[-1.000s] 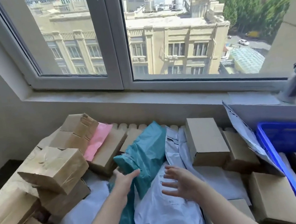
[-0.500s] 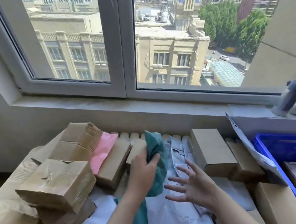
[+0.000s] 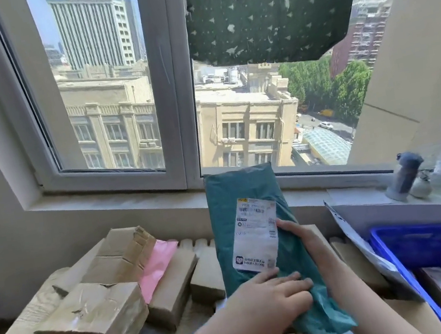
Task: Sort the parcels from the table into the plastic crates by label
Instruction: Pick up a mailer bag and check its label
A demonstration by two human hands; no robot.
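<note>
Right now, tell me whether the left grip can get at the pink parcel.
Probably, but not while busy: the left grip holds the teal bag by its lower end. The pink parcel lies uncovered to its left, wedged between brown boxes, with nothing tall between.

Just one label we can half make out, and it's mostly blur

We've got a white shipping label (image 3: 255,234) on the front of the teal mailer (image 3: 245,186). A barcode runs across its 12 o'clock end and a thin second one goes down the 3 o'clock edge. There's a little yellow mark at 11 o'clock, and at 7 o'clock a dark square logo with two lines of Chinese characters beside it, too fuzzy for us to read. The red sign lettering on top of the tower (image 3: 90,29) outside, at 11 o'clock in the view, is unreadable too. Parcel labels in the blue crate (image 3: 439,242) at 4 o'clock are just smears.
</note>
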